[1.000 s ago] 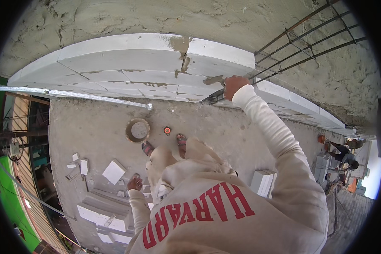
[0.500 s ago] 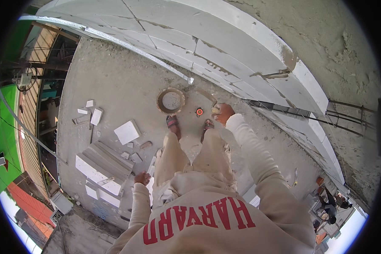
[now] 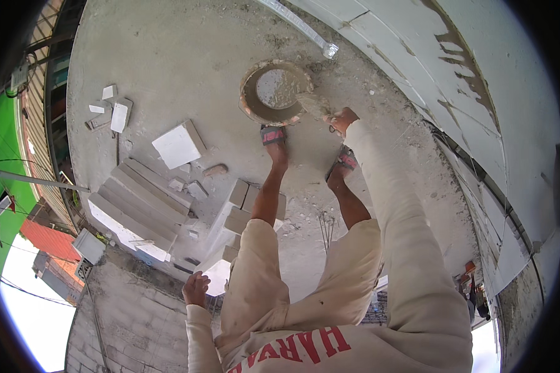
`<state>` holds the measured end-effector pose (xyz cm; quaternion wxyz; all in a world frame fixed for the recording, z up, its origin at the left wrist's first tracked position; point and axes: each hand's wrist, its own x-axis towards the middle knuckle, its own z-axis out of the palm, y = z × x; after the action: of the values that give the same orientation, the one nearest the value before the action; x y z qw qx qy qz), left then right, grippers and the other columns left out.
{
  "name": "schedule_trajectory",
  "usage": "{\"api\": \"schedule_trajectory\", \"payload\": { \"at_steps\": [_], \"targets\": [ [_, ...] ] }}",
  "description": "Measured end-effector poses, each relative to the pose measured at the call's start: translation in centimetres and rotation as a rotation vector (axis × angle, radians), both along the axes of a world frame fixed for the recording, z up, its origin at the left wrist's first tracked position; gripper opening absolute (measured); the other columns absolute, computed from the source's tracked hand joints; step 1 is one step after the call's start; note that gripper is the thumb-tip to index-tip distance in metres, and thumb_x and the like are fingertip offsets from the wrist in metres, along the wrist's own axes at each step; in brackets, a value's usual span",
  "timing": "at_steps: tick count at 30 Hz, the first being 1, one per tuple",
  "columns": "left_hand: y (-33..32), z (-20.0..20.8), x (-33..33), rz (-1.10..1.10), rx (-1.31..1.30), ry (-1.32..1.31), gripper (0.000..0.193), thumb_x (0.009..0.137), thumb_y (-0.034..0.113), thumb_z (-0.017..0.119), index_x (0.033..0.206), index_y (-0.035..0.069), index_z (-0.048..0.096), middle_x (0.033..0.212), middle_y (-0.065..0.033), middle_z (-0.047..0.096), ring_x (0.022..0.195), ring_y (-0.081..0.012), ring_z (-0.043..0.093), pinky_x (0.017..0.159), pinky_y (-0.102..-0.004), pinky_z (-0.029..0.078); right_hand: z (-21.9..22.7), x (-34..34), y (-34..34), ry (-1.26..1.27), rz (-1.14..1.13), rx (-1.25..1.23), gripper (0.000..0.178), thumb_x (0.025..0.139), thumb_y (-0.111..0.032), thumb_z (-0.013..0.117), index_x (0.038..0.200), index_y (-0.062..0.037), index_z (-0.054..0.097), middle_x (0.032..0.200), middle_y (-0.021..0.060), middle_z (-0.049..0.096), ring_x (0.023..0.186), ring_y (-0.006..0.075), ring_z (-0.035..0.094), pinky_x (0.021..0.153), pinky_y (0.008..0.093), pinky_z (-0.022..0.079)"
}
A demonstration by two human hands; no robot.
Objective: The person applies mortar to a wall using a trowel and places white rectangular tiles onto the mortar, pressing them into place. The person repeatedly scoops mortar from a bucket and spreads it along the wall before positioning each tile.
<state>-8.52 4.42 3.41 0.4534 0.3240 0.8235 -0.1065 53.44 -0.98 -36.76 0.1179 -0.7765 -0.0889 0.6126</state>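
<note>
The grey concrete floor (image 3: 174,68) bears a round tub (image 3: 249,94). The right hand (image 3: 343,120) wraps its fingers round a trowel (image 3: 314,105), blade at the tub's right rim; the left hand (image 3: 196,288) hangs near white blocks (image 3: 218,275), fingers loosely curled.

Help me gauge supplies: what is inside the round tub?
Grey, mortar-like material shows in the tub; whatever lies beneath is covered. The trowel in the right hand hides part of the rim.
</note>
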Motion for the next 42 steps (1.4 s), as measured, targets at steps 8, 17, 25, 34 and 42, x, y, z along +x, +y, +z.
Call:
{"api": "schedule_trajectory", "payload": {
  "at_steps": [8,17,25,34,42],
  "targets": [
    [12.6,5.8,21.4,-0.358,0.249,-0.564,0.036,0.105,0.030,0.064,0.126,0.001,0.069,0.103,-0.0065,0.073,0.091,-0.0150,0.069,0.079,-0.0289,0.055,25.3,-0.6,-25.5,-0.198,-0.052,-0.394,0.083,0.075,-0.057,0.086,0.134,-0.0042,0.063,0.133,0.0241,0.067,0.127,0.0409,0.064,0.108,0.0485,0.053],
    [8.4,36.9,64.2,-1.458,0.491,-1.383,0.031,0.106,0.030,0.066,0.099,0.001,0.075,0.095,-0.0069,0.073,0.090,-0.0154,0.067,0.085,-0.0309,0.052,49.7,-13.8,-48.0,-0.666,-1.143,0.142,0.031,0.081,-0.025,0.086,0.082,0.0004,0.069,0.072,0.0115,0.069,0.057,0.0275,0.063,0.058,0.0410,0.054],
    [-7.8,44.9,83.6,-2.333,0.777,-1.195,0.047,0.104,0.041,0.063,0.132,0.004,0.067,0.129,-0.0189,0.070,0.122,-0.0363,0.065,0.106,-0.0427,0.048,58.7,-2.1,-32.4,-0.793,-2.170,0.728,0.026,0.089,-0.013,0.081,0.104,0.0011,0.066,0.082,0.0090,0.068,0.063,0.0177,0.065,0.058,0.0312,0.054],
    [-13.2,40.0,90.1,-2.606,0.363,-0.523,0.066,0.107,0.057,0.048,0.148,0.006,0.055,0.150,-0.0226,0.056,0.139,-0.0404,0.052,0.118,-0.0450,0.038,60.0,14.6,-31.2,-0.752,-2.199,1.095,0.038,0.094,-0.016,0.080,0.124,0.0005,0.065,0.106,0.0100,0.072,0.087,0.0189,0.071,0.074,0.0334,0.060],
    [-12.4,38.8,90.9,-2.632,0.277,-0.601,0.076,0.106,0.065,0.041,0.151,0.004,0.052,0.154,-0.0243,0.052,0.146,-0.0416,0.044,0.122,-0.0464,0.033,60.5,16.7,-30.3,-0.727,-2.237,1.049,0.045,0.091,-0.018,0.083,0.123,0.0044,0.060,0.108,0.0139,0.070,0.090,0.0230,0.072,0.076,0.0347,0.060]
  ]
}}
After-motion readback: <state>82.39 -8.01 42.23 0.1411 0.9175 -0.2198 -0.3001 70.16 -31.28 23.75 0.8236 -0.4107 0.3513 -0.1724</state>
